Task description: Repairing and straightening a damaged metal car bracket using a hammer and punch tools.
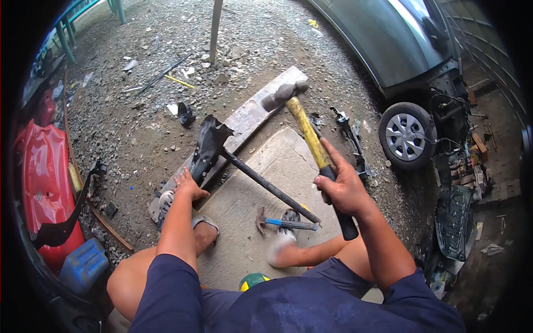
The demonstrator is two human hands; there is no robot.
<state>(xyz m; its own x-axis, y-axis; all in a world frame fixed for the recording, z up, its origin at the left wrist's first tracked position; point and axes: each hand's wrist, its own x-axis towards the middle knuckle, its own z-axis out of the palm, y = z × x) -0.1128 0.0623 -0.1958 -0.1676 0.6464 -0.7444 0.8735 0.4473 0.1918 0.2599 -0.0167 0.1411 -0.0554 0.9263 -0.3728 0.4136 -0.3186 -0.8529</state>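
My right hand point(345, 187) is wrapped round the black grip of a sledgehammer point(307, 129) with a yellow handle, its grey head raised above a plank. At the lower end of a bent black metal part point(210, 145), my left hand point(189, 184) has its thumb and fingers on either side of it. The part lies across the plank point(261, 111). From it a long dark bar point(269, 186) slants down to the right over a concrete slab point(233, 222). A claw hammer point(286, 223) with a blue and black handle lies on the slab by my shoe.
Crumpled red panels point(47, 183) and a blue jerrycan point(83, 265) stand at left. A car wheel point(408, 135) and a dark green car point(388, 39) are at right. A post point(215, 30) rises from the gravel ahead. Broken car parts point(351, 136) lie beyond the slab.
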